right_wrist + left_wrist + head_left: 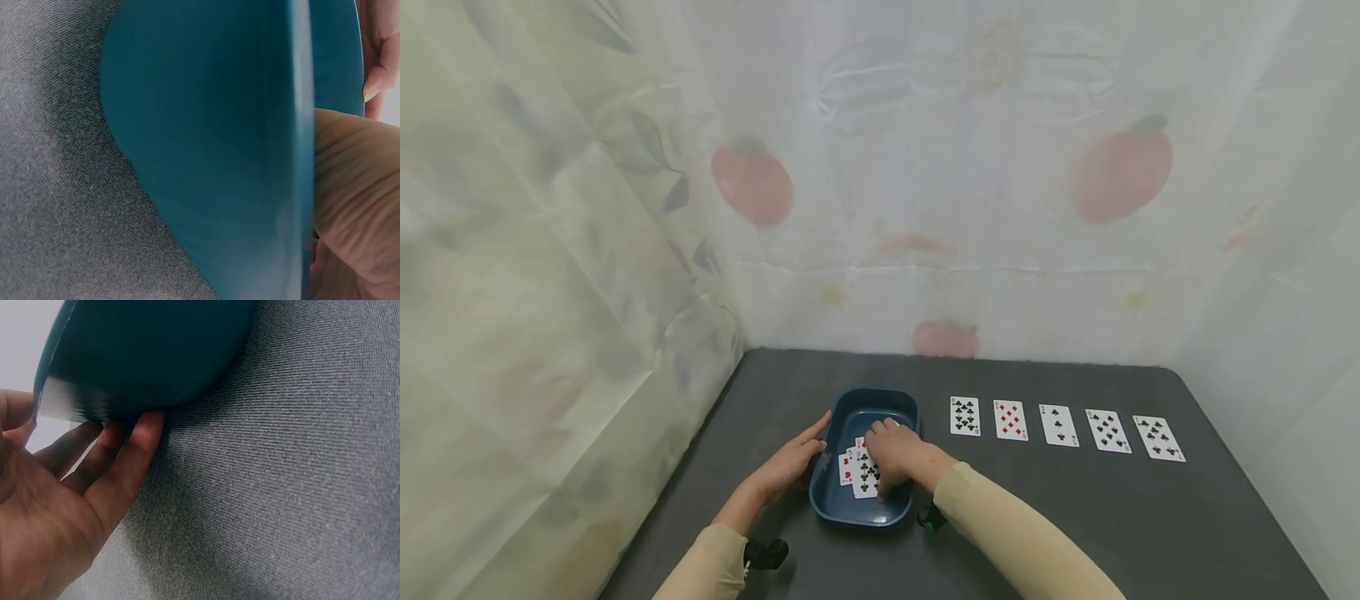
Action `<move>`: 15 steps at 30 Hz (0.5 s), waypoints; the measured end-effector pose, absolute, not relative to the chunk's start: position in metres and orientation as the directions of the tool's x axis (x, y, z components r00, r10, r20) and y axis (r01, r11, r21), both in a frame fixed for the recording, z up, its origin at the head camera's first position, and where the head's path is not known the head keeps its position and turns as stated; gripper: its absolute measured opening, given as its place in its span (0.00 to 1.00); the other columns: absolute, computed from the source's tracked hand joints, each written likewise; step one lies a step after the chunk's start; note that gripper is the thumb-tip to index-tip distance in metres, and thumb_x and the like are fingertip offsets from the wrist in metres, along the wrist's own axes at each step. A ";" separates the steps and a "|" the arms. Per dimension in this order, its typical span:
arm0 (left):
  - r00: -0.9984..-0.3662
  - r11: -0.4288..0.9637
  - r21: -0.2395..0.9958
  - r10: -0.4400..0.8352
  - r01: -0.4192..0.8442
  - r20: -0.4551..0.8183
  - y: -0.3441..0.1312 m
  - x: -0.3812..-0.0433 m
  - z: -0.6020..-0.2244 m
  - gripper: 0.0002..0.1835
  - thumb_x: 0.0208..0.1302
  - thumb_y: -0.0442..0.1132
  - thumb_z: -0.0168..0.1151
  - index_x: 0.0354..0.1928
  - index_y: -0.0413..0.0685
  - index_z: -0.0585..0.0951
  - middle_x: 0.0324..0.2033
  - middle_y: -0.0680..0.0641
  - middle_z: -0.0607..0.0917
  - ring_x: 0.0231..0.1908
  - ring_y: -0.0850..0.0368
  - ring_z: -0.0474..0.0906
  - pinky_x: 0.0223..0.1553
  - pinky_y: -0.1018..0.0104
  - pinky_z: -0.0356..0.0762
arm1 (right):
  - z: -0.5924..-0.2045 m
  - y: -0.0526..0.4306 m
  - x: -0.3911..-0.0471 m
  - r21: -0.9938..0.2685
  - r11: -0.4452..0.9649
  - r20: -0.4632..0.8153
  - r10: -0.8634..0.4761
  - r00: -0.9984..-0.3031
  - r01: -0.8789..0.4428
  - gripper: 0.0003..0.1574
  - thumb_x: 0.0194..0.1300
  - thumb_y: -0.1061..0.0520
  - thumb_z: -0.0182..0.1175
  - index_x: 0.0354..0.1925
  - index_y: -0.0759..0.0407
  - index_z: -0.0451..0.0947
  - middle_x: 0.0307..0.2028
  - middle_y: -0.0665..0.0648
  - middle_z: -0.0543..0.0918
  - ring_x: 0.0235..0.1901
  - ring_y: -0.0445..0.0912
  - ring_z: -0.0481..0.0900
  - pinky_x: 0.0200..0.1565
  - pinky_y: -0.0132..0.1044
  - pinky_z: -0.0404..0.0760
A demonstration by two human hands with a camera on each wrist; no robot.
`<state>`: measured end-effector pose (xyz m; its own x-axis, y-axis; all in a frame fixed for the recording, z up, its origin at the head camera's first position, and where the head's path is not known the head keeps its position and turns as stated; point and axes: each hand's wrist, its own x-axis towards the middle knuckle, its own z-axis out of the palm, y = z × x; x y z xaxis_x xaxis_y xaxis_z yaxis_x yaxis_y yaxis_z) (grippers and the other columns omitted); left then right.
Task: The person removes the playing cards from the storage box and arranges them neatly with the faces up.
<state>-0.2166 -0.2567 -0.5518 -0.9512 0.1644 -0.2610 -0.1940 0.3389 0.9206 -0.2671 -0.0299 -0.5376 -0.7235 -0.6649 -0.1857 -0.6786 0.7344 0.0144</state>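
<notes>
A dark blue rectangular tray (826,507) stands on the dark table, with several overlapping playing cards (864,483) inside, red and black suits showing. My left hand (786,468) holds the tray's left side. In the left wrist view, its fingers (147,430) rest against the outer wall and the thumb meets the rim. My right hand (898,454) reaches over the right rim, down onto the cards, its fingers bent and thumb pointing toward the near end. It covers part of the cards, so whether it pinches one is hidden. In the right wrist view, the tray wall (206,125) blocks the fingertips.
Right of the tray, several face-up cards form a spaced row, from a clubs card (965,416) through a diamonds card (1011,420) to a black-suited card (1159,438). Printed curtains (985,167) hang behind and beside the table (1045,500).
</notes>
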 end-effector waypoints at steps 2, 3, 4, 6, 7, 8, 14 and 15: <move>-0.951 0.341 0.920 0.164 -0.193 -0.260 -0.256 -0.217 -0.552 0.33 0.80 0.43 0.47 0.81 0.72 0.55 0.80 0.40 0.51 0.71 0.29 0.58 0.50 0.26 0.73 | -0.536 -0.029 -0.266 0.020 0.729 -0.180 -0.670 -0.720 -0.684 0.64 0.36 0.28 0.82 0.66 0.54 0.72 0.57 0.52 0.76 0.53 0.47 0.70 0.62 0.44 0.73; -0.952 0.342 0.920 0.164 -0.192 -0.259 -0.256 -0.217 -0.552 0.33 0.80 0.43 0.47 0.81 0.72 0.55 0.80 0.40 0.51 0.71 0.29 0.58 0.50 0.26 0.73 | -0.535 -0.028 -0.266 0.022 0.725 -0.177 -0.674 -0.717 -0.688 0.64 0.36 0.28 0.82 0.66 0.53 0.72 0.58 0.52 0.76 0.53 0.47 0.70 0.62 0.44 0.73; -0.952 0.343 0.920 0.163 -0.191 -0.259 -0.256 -0.217 -0.552 0.33 0.80 0.43 0.47 0.81 0.73 0.55 0.80 0.40 0.51 0.71 0.29 0.58 0.50 0.26 0.73 | -0.534 -0.027 -0.265 0.022 0.721 -0.172 -0.679 -0.713 -0.692 0.63 0.37 0.28 0.82 0.66 0.53 0.72 0.57 0.52 0.76 0.53 0.47 0.70 0.62 0.44 0.73; -0.953 0.342 0.920 0.163 -0.190 -0.257 -0.257 -0.217 -0.552 0.33 0.79 0.43 0.47 0.81 0.73 0.55 0.80 0.40 0.51 0.72 0.29 0.58 0.50 0.25 0.73 | -0.531 -0.026 -0.263 0.021 0.710 -0.157 -0.693 -0.704 -0.704 0.61 0.37 0.28 0.82 0.64 0.52 0.73 0.57 0.51 0.77 0.53 0.46 0.70 0.62 0.45 0.73; -0.953 0.341 0.921 0.162 -0.190 -0.257 -0.257 -0.217 -0.553 0.33 0.79 0.43 0.47 0.81 0.73 0.55 0.80 0.40 0.51 0.72 0.29 0.58 0.50 0.25 0.73 | -0.531 -0.025 -0.262 0.023 0.704 -0.149 -0.700 -0.699 -0.710 0.60 0.38 0.28 0.82 0.64 0.52 0.73 0.57 0.51 0.78 0.53 0.46 0.70 0.62 0.45 0.73; -0.953 0.341 0.921 0.162 -0.190 -0.257 -0.257 -0.218 -0.553 0.33 0.79 0.43 0.47 0.81 0.73 0.55 0.80 0.40 0.50 0.72 0.29 0.58 0.50 0.25 0.73 | -0.531 -0.024 -0.261 0.027 0.695 -0.138 -0.709 -0.692 -0.718 0.59 0.39 0.28 0.81 0.64 0.52 0.74 0.56 0.51 0.78 0.53 0.46 0.71 0.62 0.45 0.73; -0.953 0.344 0.919 0.156 -0.193 -0.259 -0.257 -0.217 -0.554 0.33 0.79 0.43 0.47 0.82 0.71 0.54 0.80 0.39 0.50 0.71 0.29 0.58 0.50 0.26 0.74 | -0.528 -0.013 -0.258 0.081 0.633 -0.033 -0.771 -0.636 -0.770 0.54 0.42 0.27 0.79 0.62 0.49 0.76 0.56 0.49 0.79 0.55 0.46 0.71 0.60 0.44 0.74; -0.953 0.343 0.919 0.154 -0.194 -0.259 -0.256 -0.217 -0.554 0.33 0.79 0.43 0.47 0.82 0.71 0.54 0.80 0.39 0.50 0.71 0.29 0.58 0.50 0.26 0.74 | -0.526 -0.010 -0.258 0.078 0.628 -0.010 -0.776 -0.631 -0.774 0.54 0.43 0.27 0.78 0.64 0.49 0.75 0.57 0.49 0.78 0.56 0.46 0.71 0.60 0.44 0.73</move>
<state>-0.2172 -0.2564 -0.5536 -0.9534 0.1542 -0.2593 -0.1944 0.3433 0.9189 -0.2581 -0.0103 -0.5264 -0.6308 -0.7759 -0.0096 -0.7740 0.6284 0.0782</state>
